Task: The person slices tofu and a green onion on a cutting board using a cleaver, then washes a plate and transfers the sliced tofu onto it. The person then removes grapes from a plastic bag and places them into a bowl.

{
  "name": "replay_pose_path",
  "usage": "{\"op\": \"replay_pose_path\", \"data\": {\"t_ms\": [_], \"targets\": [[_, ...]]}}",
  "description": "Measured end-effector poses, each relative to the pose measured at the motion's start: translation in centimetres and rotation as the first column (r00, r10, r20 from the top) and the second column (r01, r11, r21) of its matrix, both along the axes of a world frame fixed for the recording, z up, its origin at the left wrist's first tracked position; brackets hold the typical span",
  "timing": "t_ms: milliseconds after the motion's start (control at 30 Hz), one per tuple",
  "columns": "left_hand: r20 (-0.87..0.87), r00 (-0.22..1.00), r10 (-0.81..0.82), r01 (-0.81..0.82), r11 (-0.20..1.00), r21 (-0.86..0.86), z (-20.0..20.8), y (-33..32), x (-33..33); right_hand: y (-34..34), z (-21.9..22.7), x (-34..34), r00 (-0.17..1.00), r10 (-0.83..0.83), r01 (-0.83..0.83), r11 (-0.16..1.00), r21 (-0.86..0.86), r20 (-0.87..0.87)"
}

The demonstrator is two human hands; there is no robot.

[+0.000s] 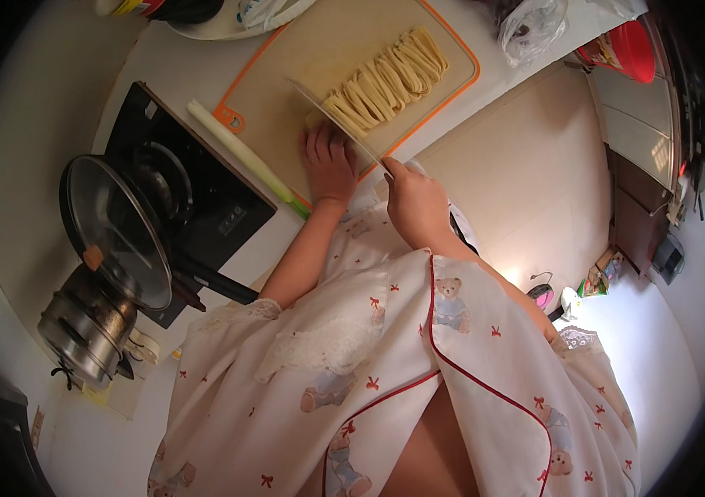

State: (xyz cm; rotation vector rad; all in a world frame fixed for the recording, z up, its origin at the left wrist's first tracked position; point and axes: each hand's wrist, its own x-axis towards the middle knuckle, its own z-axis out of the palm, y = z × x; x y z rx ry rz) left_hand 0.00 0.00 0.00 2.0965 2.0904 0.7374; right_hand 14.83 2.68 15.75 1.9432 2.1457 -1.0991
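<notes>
My right hand is wrapped round the handle of a kitchen knife. Its thin blade lies slantwise across the cutting board, which is pale with an orange rim. Right of the blade runs a row of flat, pale yellow strips, like noodles or sliced tofu skin. On the blade's left, my left hand has its fingers bent and pressed down on the uncut end of the same pale yellow stuff, mostly hidden under them. A green onion stalk lies along the board's left edge.
Left of the board is a black cooktop. A pan with a glass lid and a steel pot stand beyond it. A white plate is at the far left, a clear plastic bag and red tub far right.
</notes>
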Motion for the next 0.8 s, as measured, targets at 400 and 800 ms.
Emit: {"op": "replay_pose_path", "data": {"t_ms": [400, 800], "targets": [[0.008, 1.0, -0.008, 0.008, 1.0, 0.017, 0.7, 0.0, 0.3, 1.9, -3.4, -2.3, 0.998, 0.047, -0.05, 0.997, 0.051, 0.047], [0.551, 0.546, 0.631, -0.463, 0.775, -0.429, 6.1, 0.8, 2.4, 3.9, -0.5, 0.2, 0.984, -0.09, 0.093, 0.996, 0.011, -0.155]]}}
